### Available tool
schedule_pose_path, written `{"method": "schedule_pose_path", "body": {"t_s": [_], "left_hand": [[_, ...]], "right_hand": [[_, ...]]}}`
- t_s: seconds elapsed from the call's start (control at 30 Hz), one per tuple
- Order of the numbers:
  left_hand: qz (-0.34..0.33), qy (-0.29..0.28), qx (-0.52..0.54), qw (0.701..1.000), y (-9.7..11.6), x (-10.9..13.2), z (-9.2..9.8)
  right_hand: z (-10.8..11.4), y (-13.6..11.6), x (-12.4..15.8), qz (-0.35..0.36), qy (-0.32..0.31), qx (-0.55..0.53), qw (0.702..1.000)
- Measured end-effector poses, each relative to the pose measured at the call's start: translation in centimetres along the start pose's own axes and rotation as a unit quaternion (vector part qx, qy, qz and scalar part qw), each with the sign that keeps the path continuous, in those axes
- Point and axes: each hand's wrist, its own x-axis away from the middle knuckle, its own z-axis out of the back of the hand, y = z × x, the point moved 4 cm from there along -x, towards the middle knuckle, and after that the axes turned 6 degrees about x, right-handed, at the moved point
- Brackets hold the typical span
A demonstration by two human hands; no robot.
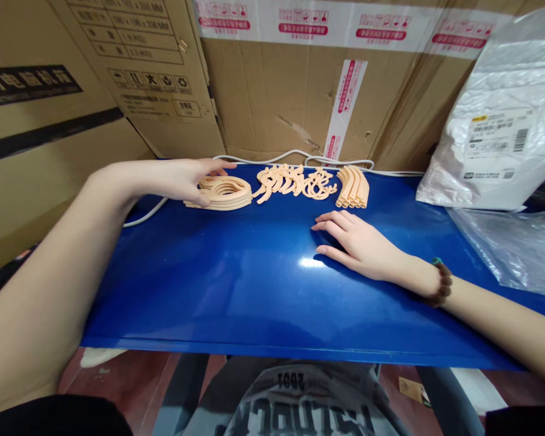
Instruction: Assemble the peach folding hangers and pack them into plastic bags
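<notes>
My left hand (184, 178) reaches over the left end of a stack of peach-coloured oval rings (227, 201). Its thumb is at the stack's near side and its fingers stretch across the far side, spread apart; whether it bears on the rings is hard to see. To the right of the stack lie a pile of small curved peach pieces (281, 180), a cluster of thin hooked pieces (318, 184), and a bundle of curved peach tubes (353, 189). My right hand (356, 242) rests on the blue table just in front of the tubes, fingers extended and holding nothing.
The blue table (254, 290) has cardboard boxes (272, 91) along its back and left side. A white cable (295, 156) runs behind the pieces. At the right are a white plastic parcel bag (485, 139) and a clear plastic bag (522, 248).
</notes>
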Motion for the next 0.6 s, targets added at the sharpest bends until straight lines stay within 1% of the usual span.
{"method": "schedule_pose_path", "body": {"t_s": [0.3, 0.37, 0.47, 0.53, 0.57, 0.6], "left_hand": [[-0.012, -0.002, 0.0, 1.0, -0.7, 0.2, 0.0], [-0.002, -0.004, 0.011, 1.0, -0.5, 0.2, -0.1], [0.002, -0.004, 0.021, 1.0, 0.4, 0.0, -0.4], [-0.02, 0.011, 0.018, 1.0, 1.0, 0.1, -0.1], [-0.033, 0.028, 0.014, 0.999, 1.1, 0.4, 0.4], [-0.039, 0.059, 0.008, 0.997, 0.8, 1.0, 1.3]], "right_hand": [[0.0, 0.0, 0.0, -0.006, -0.003, -0.004, 1.0], [-0.1, 0.0, 0.0, -0.006, -0.003, -0.005, 1.0], [-0.3, -0.2, -0.2, -0.005, -0.004, -0.005, 1.0], [-0.1, -0.2, -0.2, -0.007, -0.008, -0.003, 1.0], [0.3, -0.1, -0.2, -0.012, -0.007, -0.001, 1.0], [0.8, 0.1, -0.1, -0.023, -0.002, 0.001, 1.0]]}}
